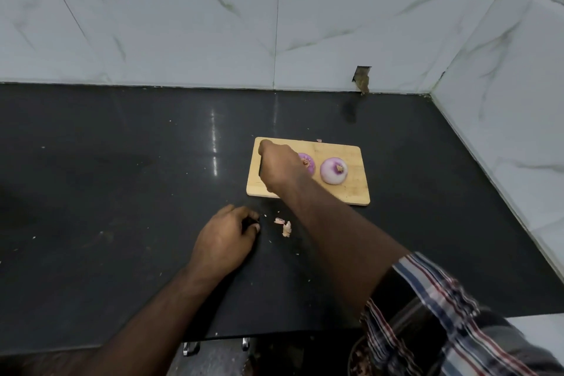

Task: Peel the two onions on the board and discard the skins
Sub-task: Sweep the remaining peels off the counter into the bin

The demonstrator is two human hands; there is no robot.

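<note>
Counter [122, 177] left of board [354, 189] open; tiled walls [503, 101] hem right, rear.

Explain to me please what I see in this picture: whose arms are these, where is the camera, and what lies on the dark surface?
There is no machine here. A person wears one camera on the head, so you look down along their own two arms.

The surface is a glossy black stone counter against white marble-look wall tiles. On it lies a pale rectangular wooden cutting board with two peeled purple-white onions: one in plain sight, the other partly hidden behind the right hand. That hand reaches over the board's left end with curled fingers; what it holds, if anything, is hidden.

The left hand rests on the counter nearer the person, fingers curled round something small and dark that I cannot identify. Beside it lie a few small pinkish scraps of onion skin. The checked fabric at lower right is the person's shirt sleeve.
</note>
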